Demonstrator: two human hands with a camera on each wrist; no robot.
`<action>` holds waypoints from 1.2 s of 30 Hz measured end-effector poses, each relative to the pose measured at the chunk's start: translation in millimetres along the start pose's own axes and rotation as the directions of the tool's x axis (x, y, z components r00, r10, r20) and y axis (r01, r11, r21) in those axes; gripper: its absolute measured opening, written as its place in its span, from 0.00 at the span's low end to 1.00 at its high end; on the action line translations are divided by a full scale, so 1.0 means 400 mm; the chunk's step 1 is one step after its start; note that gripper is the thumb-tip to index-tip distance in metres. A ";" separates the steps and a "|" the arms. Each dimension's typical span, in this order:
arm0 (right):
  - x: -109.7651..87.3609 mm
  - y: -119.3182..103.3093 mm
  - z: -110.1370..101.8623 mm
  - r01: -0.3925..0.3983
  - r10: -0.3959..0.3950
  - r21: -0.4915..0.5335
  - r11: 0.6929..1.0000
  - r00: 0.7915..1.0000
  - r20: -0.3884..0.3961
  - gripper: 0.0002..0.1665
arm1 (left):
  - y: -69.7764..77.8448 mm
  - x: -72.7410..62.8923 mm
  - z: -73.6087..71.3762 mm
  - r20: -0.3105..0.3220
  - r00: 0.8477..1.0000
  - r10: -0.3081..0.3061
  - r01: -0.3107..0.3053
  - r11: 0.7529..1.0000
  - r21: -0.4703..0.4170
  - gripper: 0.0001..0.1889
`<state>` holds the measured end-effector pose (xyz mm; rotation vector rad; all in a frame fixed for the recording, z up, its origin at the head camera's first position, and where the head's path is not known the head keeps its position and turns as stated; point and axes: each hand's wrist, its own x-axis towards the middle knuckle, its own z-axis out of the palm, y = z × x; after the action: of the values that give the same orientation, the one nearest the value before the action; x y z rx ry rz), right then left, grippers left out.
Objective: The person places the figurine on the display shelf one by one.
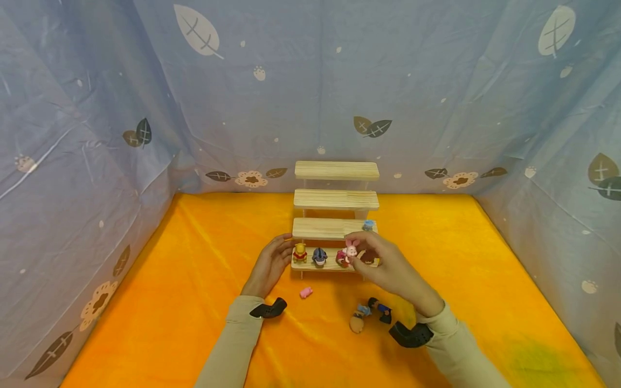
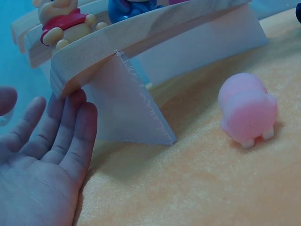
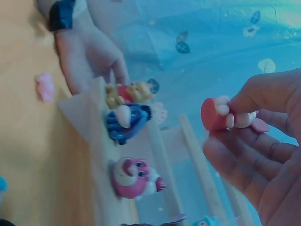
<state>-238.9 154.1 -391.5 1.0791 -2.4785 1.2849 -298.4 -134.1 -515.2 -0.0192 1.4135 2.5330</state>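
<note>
In the head view, the right hand pinches a pink piglet toy just above the lowest step of a wooden stand. The left hand, fingers straight, touches the left end of this step. A yellow bear and a blue donkey stand on the step.

In the left wrist view, straight fingers rest under the step corner; a small pink pig lies on the orange cloth.

In the right wrist view, the fingertips are closed on the piglet toy, beside a pink-red bear.
</note>
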 end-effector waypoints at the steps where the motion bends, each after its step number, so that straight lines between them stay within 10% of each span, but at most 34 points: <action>1: 0.005 -0.001 -0.005 0.016 -0.016 -0.016 1.000 1.000 -0.005 0.24 | 0.001 0.000 0.000 0.000 1.000 0.000 0.000 1.000 0.001 0.19; 25: 0.115 -0.031 -0.107 0.056 -0.056 -0.192 0.980 0.998 0.004 0.24 | 0.002 -0.001 -0.004 0.009 1.000 0.006 -0.006 1.000 -0.005 0.18; 36: 0.131 -0.016 -0.105 -0.040 0.032 -0.087 0.995 0.995 -0.091 0.17 | 0.001 -0.001 -0.002 0.016 1.000 0.012 -0.012 1.000 -0.016 0.18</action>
<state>-280.8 155.7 -338.5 0.9398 -2.4734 1.1925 -298.2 -135.1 -515.3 0.0074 1.3911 2.5483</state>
